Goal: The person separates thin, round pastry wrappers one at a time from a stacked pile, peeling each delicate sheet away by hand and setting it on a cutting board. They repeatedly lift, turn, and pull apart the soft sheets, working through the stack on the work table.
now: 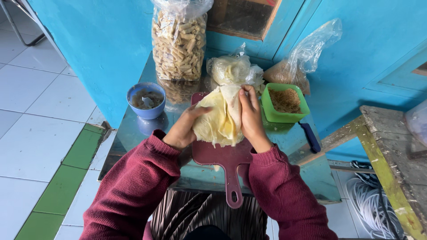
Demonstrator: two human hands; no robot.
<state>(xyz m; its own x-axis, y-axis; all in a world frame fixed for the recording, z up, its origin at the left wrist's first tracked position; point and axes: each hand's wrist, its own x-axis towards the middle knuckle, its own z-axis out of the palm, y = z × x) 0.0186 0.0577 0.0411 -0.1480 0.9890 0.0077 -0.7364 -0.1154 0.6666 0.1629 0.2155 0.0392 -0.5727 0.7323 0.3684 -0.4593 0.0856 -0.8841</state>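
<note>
A stack of thin pale-yellow pastry sheets (218, 120) stands on a dark red cutting board (224, 158) with a handle pointing toward me. My left hand (183, 129) grips the stack's left side. My right hand (251, 115) presses on its right side, with fingers pinching the top sheet near the upper edge. Both arms wear maroon knit sleeves.
On the shiny metal table (311, 171): a blue bowl (146, 100) of filling, a green tub (284, 104) of brown crumbs, a tall bag of rolled snacks (179, 42), a bag of sheets (231, 69), a dark knife handle (309, 137). A wooden bench (391, 146) stands right.
</note>
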